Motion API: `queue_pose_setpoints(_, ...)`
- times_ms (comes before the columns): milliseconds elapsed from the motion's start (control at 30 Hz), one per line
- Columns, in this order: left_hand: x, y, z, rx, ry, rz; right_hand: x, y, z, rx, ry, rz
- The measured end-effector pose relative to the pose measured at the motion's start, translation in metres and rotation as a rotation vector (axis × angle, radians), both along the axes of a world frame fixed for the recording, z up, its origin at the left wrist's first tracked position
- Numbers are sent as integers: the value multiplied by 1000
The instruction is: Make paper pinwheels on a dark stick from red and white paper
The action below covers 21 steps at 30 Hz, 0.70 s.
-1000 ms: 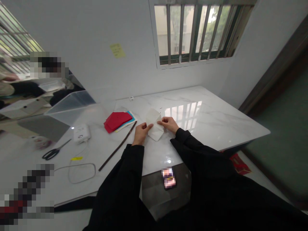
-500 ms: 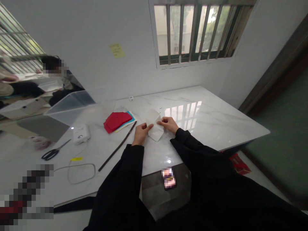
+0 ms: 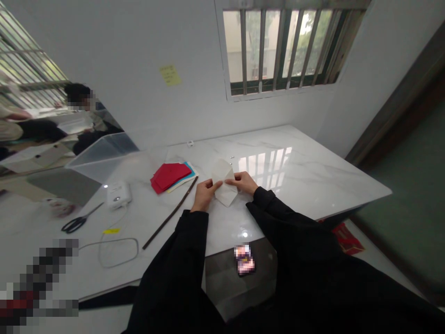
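Pinching a folded white paper (image 3: 225,188) near the middle of the table, you had both hands on it. Your left hand (image 3: 206,195) gripped the paper's left side with thumb and fingers. Your right hand (image 3: 244,182) held its right side, so neither hand had let go. The paper sat on the shiny stone table (image 3: 323,181), with one tip pointing at you, at six o'clock.

The paper could have slid if your fingers went loose, since the stone looked slick. A fold could have gone crooked if one hand pushed harder than the other. Your left sleeve (image 3: 187,232) was near a thin brown stick (image 3: 170,212) at eight o'clock, so a wide swing of that arm could have bumped it. Farther out at eight o'clock lay black-handled scissors (image 3: 74,224), and a careless reach there could have hurt you. A small blurred thing (image 3: 244,260) sat at six o'clock, just past the table's near edge, where a knock could have moved it.

The one box you could see was a see-through plastic box (image 3: 104,155) at ten o'clock. You could not tell if anything was inside it. A pile of red paper (image 3: 168,177) lay at nine o'clock, out on the table and not in any box.
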<state>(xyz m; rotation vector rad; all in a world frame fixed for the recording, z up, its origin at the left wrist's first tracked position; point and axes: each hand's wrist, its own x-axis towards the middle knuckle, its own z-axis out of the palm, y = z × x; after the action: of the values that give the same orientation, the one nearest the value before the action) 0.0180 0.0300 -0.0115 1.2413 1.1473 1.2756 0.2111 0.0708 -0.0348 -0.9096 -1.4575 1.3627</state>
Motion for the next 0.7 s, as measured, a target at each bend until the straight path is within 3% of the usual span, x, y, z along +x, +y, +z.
queue_pose_setpoints(300,-1,2,-3,-16,9,-35,-1,2,-3,24,-106,-33)
queue_pose_setpoints(500,-1,6,-6,-11,-29,70,0,4,-4,40,-114,-5)
queue_pose_setpoints(700,2,5,-2,24,-100,92,0,3,-3,48,-111,10)
